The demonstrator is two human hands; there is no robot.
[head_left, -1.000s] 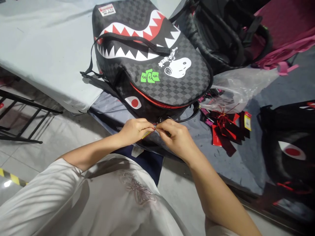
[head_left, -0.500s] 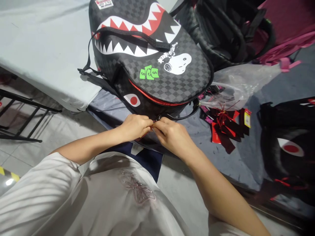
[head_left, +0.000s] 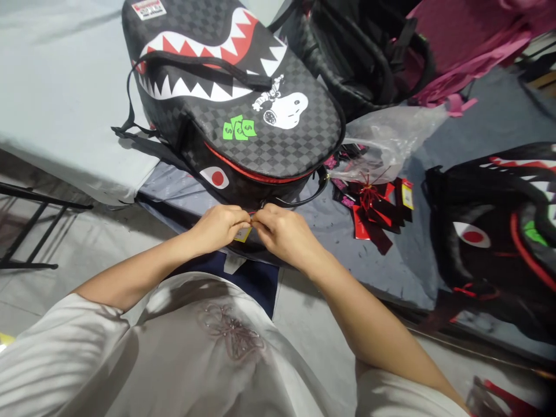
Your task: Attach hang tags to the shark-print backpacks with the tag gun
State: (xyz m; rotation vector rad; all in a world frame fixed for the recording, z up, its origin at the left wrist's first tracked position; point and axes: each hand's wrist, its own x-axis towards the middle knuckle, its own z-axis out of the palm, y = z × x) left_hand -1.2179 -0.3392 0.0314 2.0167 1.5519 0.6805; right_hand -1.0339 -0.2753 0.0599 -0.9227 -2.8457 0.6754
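Both forearms reach forward from the white shirt, and the left hand (head_left: 219, 227) and right hand (head_left: 284, 234) meet fingertip to fingertip at the near edge of the table (head_left: 391, 255), just below the near end of the backpack (head_left: 234, 110) that lies flat there. The left fingers pinch a small yellow tag (head_left: 242, 234), and the right fingers are clenched on something tiny and reddish at the same spot. What that is, the knuckles hide, and most of the tag too.
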